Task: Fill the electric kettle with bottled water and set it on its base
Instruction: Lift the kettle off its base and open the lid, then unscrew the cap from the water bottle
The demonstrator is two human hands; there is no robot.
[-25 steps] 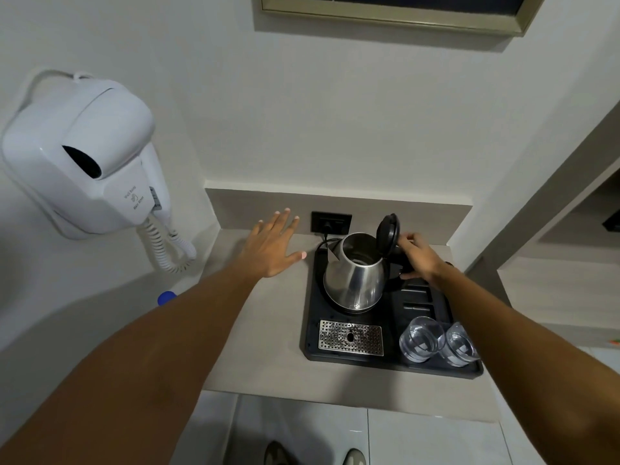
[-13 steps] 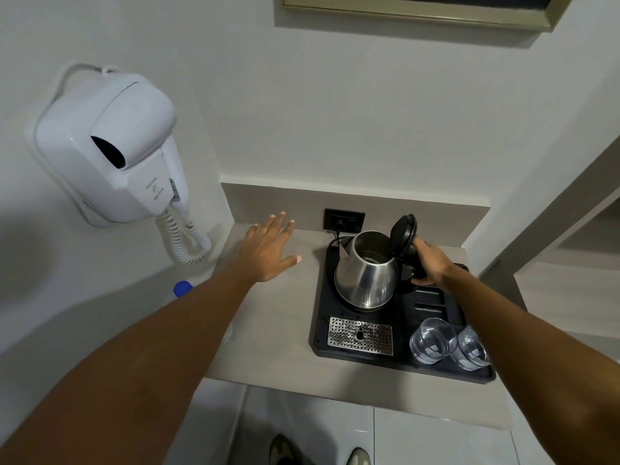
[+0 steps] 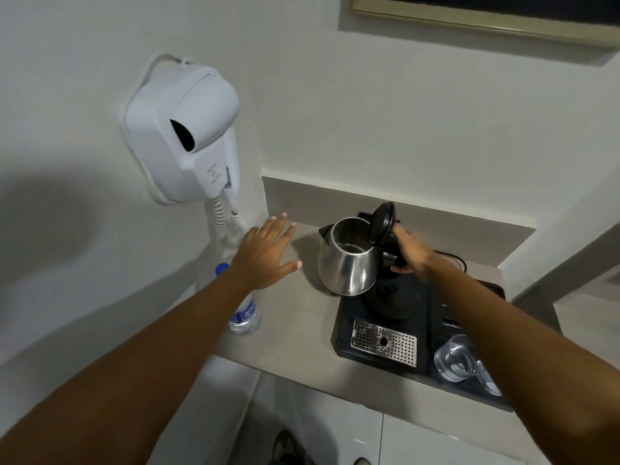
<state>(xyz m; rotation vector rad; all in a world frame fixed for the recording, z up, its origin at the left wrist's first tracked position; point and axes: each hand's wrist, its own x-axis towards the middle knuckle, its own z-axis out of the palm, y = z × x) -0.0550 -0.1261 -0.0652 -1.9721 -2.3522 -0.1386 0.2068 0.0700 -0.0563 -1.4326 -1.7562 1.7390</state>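
Right hand (image 3: 411, 251) grips the kettle (image 3: 349, 261) by its handle, lid (image 3: 382, 223) flipped up, kettle lifted off base (image 3: 392, 297) on the black tray (image 3: 345, 330). Left hand (image 3: 265, 255) spread, empty, above water bottle (image 3: 245, 313) at the counter (image 3: 302, 330) left edge.

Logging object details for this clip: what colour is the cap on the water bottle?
Blue. The bottle cap shows just left of the left forearm in the head view.

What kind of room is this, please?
Probably a hotel room: a wall-mounted hair dryer, a black hospitality tray holding upturned glasses and the kettle base, and a small water bottle on the counter.
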